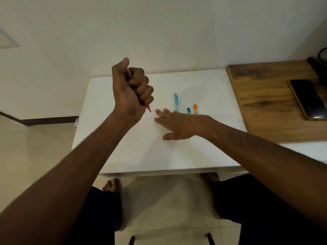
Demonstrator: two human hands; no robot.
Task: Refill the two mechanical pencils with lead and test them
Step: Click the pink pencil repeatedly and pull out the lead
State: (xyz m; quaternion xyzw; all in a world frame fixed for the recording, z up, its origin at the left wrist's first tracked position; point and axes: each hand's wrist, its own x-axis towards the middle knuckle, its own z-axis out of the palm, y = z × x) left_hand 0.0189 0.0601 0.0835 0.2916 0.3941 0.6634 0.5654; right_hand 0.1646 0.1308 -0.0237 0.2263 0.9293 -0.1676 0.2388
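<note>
Presently: left hand (131, 91) clenched in a fist round the pink mechanical pencil (148, 108), tip down, thumb over its top end; right hand (174, 124) flat and relaxed on the white table (123, 156). Blue mechanical pencil (176, 102) lies beyond the right fingers, beside a teal lead case (189, 110) and orange lead case (195, 109). Risk: hard clicking may snap or shed lead onto the white top, where it is easily lost. Adjoining: wooden desk (265, 103), phone (308, 99), pale wall, tiled floor.
</note>
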